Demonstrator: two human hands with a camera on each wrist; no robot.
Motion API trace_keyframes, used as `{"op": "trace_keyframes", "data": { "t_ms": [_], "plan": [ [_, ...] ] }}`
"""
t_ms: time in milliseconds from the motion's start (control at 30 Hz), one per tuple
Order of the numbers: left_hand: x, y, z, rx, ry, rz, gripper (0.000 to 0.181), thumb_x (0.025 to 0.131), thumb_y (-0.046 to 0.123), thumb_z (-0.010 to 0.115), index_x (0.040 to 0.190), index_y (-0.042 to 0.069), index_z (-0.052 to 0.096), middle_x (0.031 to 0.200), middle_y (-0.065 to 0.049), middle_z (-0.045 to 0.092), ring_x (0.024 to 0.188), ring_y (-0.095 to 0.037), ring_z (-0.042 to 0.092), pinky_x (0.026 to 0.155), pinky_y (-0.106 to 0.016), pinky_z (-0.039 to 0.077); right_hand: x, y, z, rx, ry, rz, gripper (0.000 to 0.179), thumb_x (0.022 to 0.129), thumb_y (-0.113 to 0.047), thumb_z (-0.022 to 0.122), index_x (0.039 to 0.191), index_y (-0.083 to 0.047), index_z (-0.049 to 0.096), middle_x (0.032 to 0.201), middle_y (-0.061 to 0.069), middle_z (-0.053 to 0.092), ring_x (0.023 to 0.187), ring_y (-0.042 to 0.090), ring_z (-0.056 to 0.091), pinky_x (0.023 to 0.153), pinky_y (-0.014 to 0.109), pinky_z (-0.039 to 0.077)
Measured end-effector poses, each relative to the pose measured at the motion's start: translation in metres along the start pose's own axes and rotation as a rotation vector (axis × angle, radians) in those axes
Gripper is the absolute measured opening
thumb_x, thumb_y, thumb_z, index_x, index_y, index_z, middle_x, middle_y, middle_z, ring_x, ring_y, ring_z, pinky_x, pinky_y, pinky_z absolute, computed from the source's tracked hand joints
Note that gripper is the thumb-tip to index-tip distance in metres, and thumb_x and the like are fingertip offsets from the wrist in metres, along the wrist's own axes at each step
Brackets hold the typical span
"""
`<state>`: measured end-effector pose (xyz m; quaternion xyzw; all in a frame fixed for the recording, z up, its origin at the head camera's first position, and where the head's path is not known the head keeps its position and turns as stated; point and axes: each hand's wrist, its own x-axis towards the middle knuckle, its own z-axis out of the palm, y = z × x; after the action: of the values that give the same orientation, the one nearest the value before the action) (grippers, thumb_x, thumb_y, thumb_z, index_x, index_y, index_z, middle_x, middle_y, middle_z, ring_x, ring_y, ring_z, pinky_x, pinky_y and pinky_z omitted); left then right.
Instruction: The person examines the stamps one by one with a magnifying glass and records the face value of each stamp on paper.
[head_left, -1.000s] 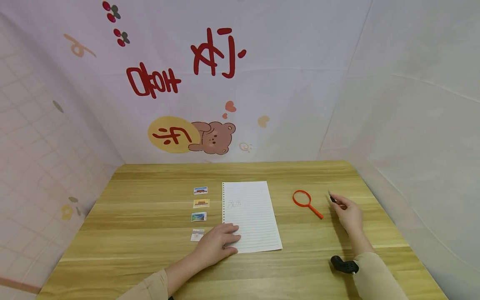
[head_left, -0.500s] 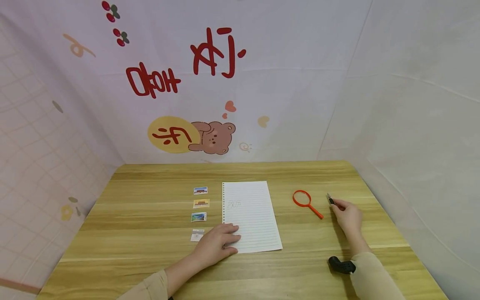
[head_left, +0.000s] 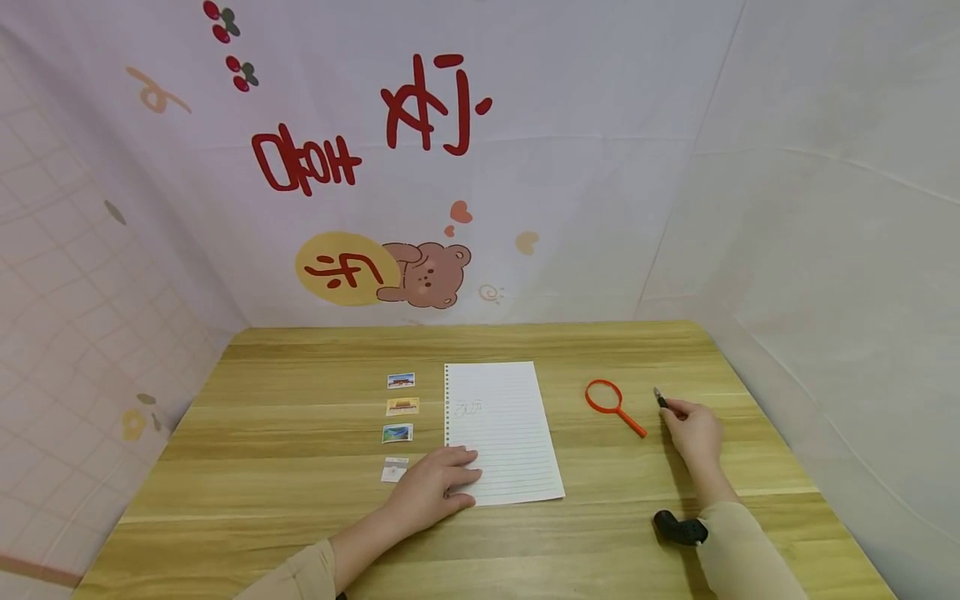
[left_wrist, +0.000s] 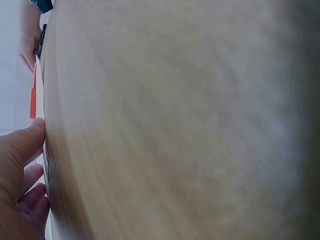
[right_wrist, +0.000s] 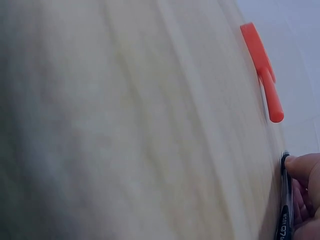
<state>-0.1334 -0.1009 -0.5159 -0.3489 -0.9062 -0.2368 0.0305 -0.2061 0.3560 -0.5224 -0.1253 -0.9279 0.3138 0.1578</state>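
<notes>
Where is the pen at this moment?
In the head view, the pen is on the right side, held in the right hand, just right of the red magnifying glass.

My pen (right_wrist: 285, 205) is black with white lettering; lower centre, my paper (head_left: 502, 417) is white, finely lined; lower right, the magnifying glass (head_left: 632, 423) is orange-red.

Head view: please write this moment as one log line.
left hand: on paper | right hand: holds pen | magnifying glass: on table
</notes>
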Motion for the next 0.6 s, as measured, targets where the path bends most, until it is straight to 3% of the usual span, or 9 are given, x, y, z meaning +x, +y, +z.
{"op": "trace_keyframes", "data": {
  "t_ms": [400, 600],
  "plan": [
    [-0.001, 0.001, -0.002, -0.003, 0.013, 0.029, 0.038, 0.086, 0.028, 0.079, 0.119, 0.011, 0.074, 0.135, -0.007, 0.061, 0.128, -0.027, 0.052, 0.104, -0.045, 0.043, -0.002, -0.001, -0.006, 0.062, 0.011, 0.008, 0.033, 0.094, -0.015, 0.067, 0.119, 0.006, 0.069, 0.100, 0.021, 0.071, 0.078, 0.020, 0.062, 0.058, 0.019, 0.044],
    [0.001, 0.000, -0.002, 0.000, -0.002, 0.015, 0.040, 0.086, 0.029, 0.079, 0.120, 0.010, 0.073, 0.135, -0.006, 0.061, 0.128, -0.027, 0.052, 0.106, -0.044, 0.042, -0.007, -0.014, -0.010, 0.056, 0.048, -0.115, 0.031, 0.092, -0.014, 0.071, 0.119, 0.001, 0.071, 0.098, 0.016, 0.069, 0.080, 0.019, 0.059, 0.065, 0.020, 0.043]
  ]
}}
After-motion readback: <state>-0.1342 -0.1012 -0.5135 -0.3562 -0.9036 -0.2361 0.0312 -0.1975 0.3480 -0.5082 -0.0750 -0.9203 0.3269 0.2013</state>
